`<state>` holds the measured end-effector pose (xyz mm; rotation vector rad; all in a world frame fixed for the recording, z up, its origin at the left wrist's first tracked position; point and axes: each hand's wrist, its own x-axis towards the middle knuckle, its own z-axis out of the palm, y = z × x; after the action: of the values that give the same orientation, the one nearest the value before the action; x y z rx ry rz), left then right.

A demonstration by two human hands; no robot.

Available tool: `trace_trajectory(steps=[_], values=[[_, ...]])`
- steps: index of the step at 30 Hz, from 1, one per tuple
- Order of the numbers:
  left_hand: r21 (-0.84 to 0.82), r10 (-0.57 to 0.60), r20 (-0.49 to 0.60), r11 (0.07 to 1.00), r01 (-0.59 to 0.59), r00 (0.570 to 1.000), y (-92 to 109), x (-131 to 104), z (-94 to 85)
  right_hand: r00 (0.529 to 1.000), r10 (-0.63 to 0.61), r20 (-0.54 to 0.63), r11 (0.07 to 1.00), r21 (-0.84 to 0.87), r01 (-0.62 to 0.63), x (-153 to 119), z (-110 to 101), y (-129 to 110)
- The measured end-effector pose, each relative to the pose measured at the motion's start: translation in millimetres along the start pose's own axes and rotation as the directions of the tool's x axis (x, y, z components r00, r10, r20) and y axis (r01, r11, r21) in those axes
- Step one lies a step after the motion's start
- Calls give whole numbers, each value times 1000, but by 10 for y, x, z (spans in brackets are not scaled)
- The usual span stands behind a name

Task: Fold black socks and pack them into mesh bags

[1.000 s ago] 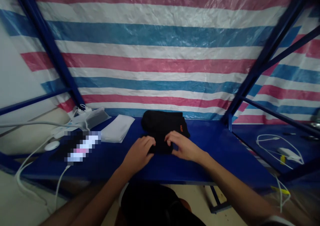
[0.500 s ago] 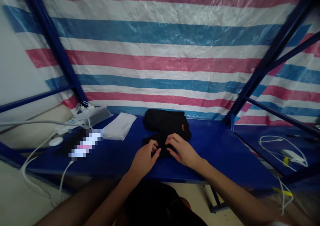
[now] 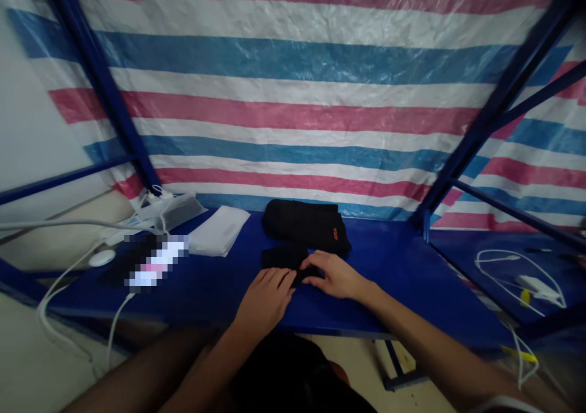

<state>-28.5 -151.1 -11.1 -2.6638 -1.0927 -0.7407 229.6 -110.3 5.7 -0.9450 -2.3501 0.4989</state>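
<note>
A small black sock [image 3: 282, 256] lies on the blue tabletop [image 3: 394, 266] near my knees, partly covered by both hands. My left hand [image 3: 268, 296] rests palm down over its near left part, fingers stretched out side by side. With thumb and fingers curled together, my right hand [image 3: 337, 277] grips the sock's right end. Just behind it lie black socks [image 3: 297, 222], flat and stacked, with small orange lettering at the right end.
To the left are folded white paper [image 3: 220, 231], a power strip [image 3: 130, 229] with white cables, a blurred-out phone [image 3: 155, 265] and a round white disc [image 3: 102, 258]. Blue metal posts [image 3: 494, 108] frame a striped plastic sheet [image 3: 293, 117]. A white charger [image 3: 540, 288] lies at the right.
My left hand has gone from curled fingers to lying flat over the sock. My right hand has shifted slightly down and right, with its fingers still curled at the sock.
</note>
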Motion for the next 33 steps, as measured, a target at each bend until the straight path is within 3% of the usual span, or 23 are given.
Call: trace_trajectory(steps=[5,11,14,16,20,23,27,33], values=[[-48,-111,53,992,113,992,-196,151,98,993,111,-31,981,162,-104,207,24,133],[-27,-155,1,987,155,988,-229,304,68,977,-39,-209,983,-183,0,302,198,88],[-49,-129,54,990,131,990,-255,303,36,984,-104,-147,959,-278,60,257,199,24],[-77,-110,100,990,118,989,-284,293,25,987,-129,-91,962,-254,102,209,129,-8],[-160,-76,157,982,101,985,-255,238,9,998,-67,16,998,-18,67,92,-68,-33],[-220,-130,174,961,167,976,-153,205,-7,995,-11,97,990,144,-3,27,-129,-13],[-153,-277,149,942,299,949,-116,321,16,999,18,32,994,106,-22,65,-63,64],[-252,-350,273,873,418,896,-355,571,197,997,69,-23,996,-47,-70,319,-29,168]])
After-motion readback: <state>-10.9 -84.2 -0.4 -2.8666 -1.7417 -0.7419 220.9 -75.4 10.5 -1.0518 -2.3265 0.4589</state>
